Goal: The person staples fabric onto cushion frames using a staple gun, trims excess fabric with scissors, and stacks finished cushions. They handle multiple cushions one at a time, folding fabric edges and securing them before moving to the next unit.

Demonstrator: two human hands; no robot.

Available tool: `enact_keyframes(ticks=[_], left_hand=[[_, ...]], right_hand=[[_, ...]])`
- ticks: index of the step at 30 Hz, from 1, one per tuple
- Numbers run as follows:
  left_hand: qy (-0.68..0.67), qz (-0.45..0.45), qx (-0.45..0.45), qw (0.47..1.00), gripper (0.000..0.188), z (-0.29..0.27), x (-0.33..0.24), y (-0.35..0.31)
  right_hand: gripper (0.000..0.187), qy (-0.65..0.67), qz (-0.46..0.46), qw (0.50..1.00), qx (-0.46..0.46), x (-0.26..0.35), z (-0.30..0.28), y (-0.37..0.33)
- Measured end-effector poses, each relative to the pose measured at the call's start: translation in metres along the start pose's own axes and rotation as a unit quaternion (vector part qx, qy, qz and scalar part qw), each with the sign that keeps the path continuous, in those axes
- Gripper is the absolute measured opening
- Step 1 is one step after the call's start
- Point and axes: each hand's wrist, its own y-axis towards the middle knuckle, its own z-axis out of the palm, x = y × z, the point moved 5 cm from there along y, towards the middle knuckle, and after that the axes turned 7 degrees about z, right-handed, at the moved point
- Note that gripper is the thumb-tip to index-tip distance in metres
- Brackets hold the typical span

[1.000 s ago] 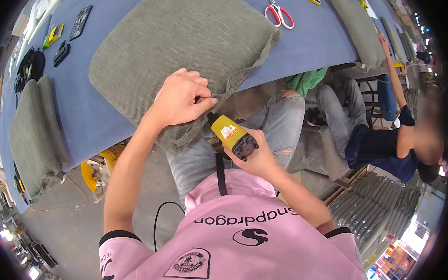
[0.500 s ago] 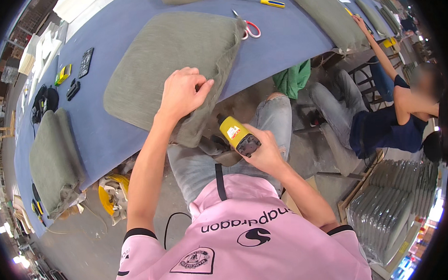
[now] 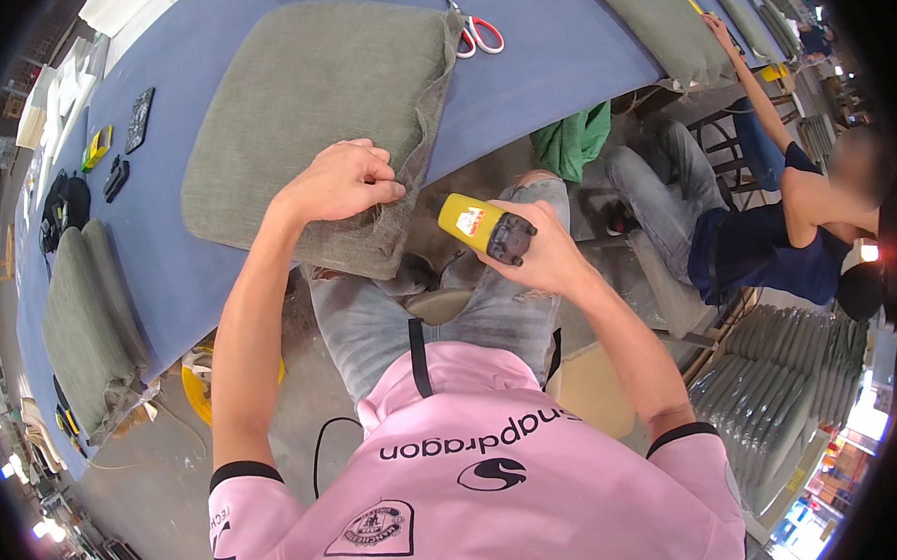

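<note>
A grey-green fabric-covered cushion (image 3: 310,86) lies on the blue table, its near corner jutting over the table edge. Along its right and near sides the cloth edge is loose and frayed. My left hand (image 3: 342,183) rests on the near right part with curled fingers, gripping the fabric edge. My right hand (image 3: 547,248) is wrapped round a yellow and black staple gun (image 3: 469,222), just right of that corner. Its nose points left toward the cushion; whether it touches the cloth I cannot tell. Its handle is hidden by my hand.
Red-and-white scissors (image 3: 480,36) touch the cushion's far right corner. Folded grey-green cushions (image 3: 88,326) sit at the left table edge. A phone-like black object (image 3: 140,119) and a yellow box (image 3: 96,148) lie left. Green cloth (image 3: 573,146) hangs right; a co-worker (image 3: 767,231) sits beyond.
The staple gun has tilted more level, its nose nearer the cushion's edge. My left hand has slid lower along the fabric edge. The whole view has shifted slightly.
</note>
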Motion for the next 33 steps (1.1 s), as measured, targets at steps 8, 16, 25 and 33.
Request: enact_keyframes(ticks=[8,16,25,33], left_hand=[[-0.025,0.003,-0.083,0.996,0.037,0.004,-0.003,-0.005],[0.012,-0.036,-0.115,0.993,0.039,0.016,-0.004,-0.001],[0.104,-0.016,-0.062,0.992,0.043,-0.003,-0.028,-0.013],[-0.017,-0.009,0.046,0.999,0.038,-0.005,-0.013,-0.014]], right_hand=[[0.036,0.099,0.065,0.986,0.114,-0.010,0.021,0.029],[0.039,-0.004,0.004,0.999,0.047,-0.024,0.038,0.020],[0.035,0.112,0.067,0.982,0.140,-0.013,0.022,0.024],[0.036,0.093,0.030,0.990,0.098,-0.010,0.031,0.018]])
